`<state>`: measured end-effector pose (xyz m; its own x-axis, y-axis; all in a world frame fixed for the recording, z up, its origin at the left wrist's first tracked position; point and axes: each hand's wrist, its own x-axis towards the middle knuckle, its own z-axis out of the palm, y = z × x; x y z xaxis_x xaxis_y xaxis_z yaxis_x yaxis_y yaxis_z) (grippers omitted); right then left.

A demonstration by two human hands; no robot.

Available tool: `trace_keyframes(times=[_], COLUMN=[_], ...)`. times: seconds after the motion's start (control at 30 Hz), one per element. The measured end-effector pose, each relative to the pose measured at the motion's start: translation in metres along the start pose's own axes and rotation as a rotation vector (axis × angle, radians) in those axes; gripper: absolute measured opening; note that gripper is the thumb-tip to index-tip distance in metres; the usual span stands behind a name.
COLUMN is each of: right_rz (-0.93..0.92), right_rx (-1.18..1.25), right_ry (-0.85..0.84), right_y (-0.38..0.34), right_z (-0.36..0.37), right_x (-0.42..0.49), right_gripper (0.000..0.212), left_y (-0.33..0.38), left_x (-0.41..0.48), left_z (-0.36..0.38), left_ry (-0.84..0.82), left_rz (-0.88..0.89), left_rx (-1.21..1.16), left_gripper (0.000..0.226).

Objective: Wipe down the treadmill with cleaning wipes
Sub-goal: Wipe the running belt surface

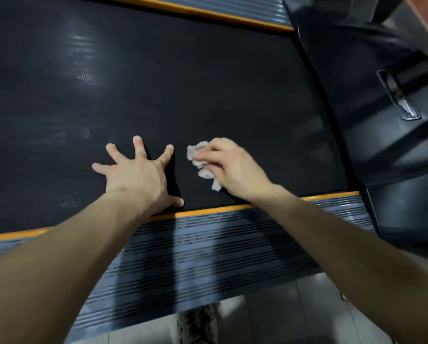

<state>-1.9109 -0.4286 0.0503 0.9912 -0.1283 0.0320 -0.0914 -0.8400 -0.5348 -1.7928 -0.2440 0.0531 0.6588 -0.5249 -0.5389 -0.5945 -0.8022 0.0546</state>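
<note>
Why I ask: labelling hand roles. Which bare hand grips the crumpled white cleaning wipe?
The right hand: its fingers curl round the crumpled white wipe on the black treadmill belt. The left hand lies spread flat, empty.

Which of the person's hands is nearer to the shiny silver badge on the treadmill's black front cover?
Right. The right hand, gripping a crumpled white wipe, is on the black belt left of the shiny silver badge; the left hand, spread flat, lies farther left.

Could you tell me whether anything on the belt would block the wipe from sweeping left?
Yes: the left hand lies spread flat on the belt just left of the wipe, which the right hand grips. Farther across the belt nothing visible lies in its way.
</note>
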Motion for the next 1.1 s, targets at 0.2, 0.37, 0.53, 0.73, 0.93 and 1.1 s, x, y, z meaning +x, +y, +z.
trace_keyframes(times=[0.2,0.37,0.53,0.73,0.93,1.1], right_rz=[0.921,0.365,0.275,0.819,0.337,0.907], right_rx=[-0.137,0.05,-0.302,-0.325,-0.273,-0.277], right_ry=[0.619,0.367,0.231,0.33,-0.056,0.196], right_y=[0.101,0.024,0.063,0.105,0.085,0.132], right_z=[-0.057,0.005,-0.037,-0.074,-0.063,-0.092], right_x=[0.004,0.001,-0.034,-0.057,-0.055,-0.016], right_gripper=[0.019,0.04,0.053,0.027,0.055,0.063], left_y=[0.002,0.004,0.056,0.072,0.073,0.073], left_x=[-0.003,0.002,0.045,0.073,0.069,0.069], left_z=[-0.006,-0.012,-0.007,0.007,0.0,-0.003], left_ry=[-0.046,0.21,0.29,-0.015,-0.069,-0.111], left_rz=[-0.002,0.157,0.426,0.372,0.367,0.344], left_rx=[0.055,0.106,-0.073,0.092,0.111,0.106], left_gripper=[0.133,0.104,0.075,0.076,0.076,0.076])
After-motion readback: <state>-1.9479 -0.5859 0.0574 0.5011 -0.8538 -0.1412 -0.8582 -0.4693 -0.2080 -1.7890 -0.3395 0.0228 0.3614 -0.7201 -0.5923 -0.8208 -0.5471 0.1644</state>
